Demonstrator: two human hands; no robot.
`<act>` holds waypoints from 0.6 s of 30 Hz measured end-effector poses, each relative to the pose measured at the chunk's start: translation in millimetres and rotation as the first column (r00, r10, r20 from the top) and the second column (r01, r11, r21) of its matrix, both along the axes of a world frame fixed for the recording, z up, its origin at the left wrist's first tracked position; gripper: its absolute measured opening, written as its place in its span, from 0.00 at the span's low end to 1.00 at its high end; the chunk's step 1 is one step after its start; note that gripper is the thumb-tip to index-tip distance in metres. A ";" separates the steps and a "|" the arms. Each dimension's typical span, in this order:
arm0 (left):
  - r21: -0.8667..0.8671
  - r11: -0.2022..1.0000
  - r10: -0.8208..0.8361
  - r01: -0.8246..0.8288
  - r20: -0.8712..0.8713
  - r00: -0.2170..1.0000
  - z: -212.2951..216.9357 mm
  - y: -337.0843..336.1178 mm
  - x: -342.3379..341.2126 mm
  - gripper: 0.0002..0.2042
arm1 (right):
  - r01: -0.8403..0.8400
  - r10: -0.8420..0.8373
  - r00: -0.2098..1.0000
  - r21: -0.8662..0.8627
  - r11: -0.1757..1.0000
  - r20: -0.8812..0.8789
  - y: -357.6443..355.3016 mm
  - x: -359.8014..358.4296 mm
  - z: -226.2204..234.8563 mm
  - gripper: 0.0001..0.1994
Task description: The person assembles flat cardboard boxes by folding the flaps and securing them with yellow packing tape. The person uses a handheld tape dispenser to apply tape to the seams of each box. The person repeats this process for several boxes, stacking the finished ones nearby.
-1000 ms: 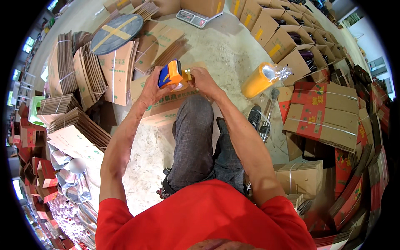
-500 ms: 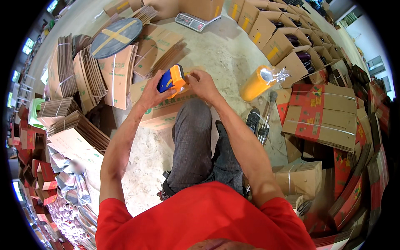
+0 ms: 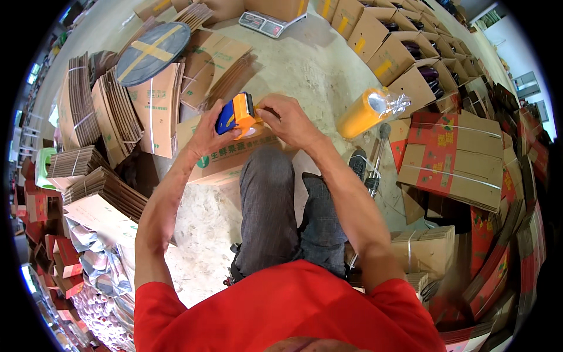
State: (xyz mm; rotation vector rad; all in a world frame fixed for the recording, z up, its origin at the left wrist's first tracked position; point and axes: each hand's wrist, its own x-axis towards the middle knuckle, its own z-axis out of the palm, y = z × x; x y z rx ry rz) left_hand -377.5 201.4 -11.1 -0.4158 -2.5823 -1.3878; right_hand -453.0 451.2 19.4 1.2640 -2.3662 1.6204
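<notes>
My left hand (image 3: 207, 130) is wrapped round a blue and orange tape dispenser (image 3: 236, 114), held up in front of my knees. Close against the dispenser's dark front edge, my right hand (image 3: 287, 120) has its fingers bent in a pinch. What sits between those fingertips is too small to make out. Below both hands lies a printed brown carton (image 3: 226, 161), partly covered by my left hand and my knee.
A wrapped yellow roll (image 3: 359, 114) stands on the floor to the right, near a metal stand (image 3: 378, 158). Open cartons of eggplants (image 3: 431, 79) line the far right. Flattened cartons (image 3: 155, 108) and a round grey lid (image 3: 153, 54) are at left. A scale (image 3: 262, 24) sits farther off.
The dispenser has tilted a little and moved slightly left with my left hand. My right hand has turned, its knuckles now raised higher beside the dispenser. The view has shifted slightly.
</notes>
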 end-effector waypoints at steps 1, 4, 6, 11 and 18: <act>-0.027 1.000 -0.014 0.014 -0.007 1.000 -0.7 -3.5 -1.3 0.26 | -0.037 0.037 0.998 0.003 0.999 -0.044 0.5 -2.2 3.2 0.07; -0.040 0.997 -0.065 0.065 -0.012 0.998 1.8 -6.8 -4.3 0.27 | -0.081 0.090 0.990 0.082 0.993 -0.112 4.8 -5.0 7.0 0.06; -0.018 0.996 -0.091 0.091 -0.009 0.996 5.7 -6.3 -3.4 0.27 | -0.096 0.110 0.984 0.100 0.990 -0.143 6.8 -2.9 9.4 0.05; 0.037 0.989 -0.143 0.143 -0.015 0.990 8.5 -5.5 -4.2 0.28 | -0.091 0.091 0.996 0.037 0.995 -0.009 2.0 -4.1 8.2 0.05; 0.042 0.992 -0.119 0.120 -0.008 0.993 10.7 -3.6 -5.3 0.29 | -0.003 -0.026 0.935 0.081 0.997 0.353 -5.6 -14.0 15.2 0.09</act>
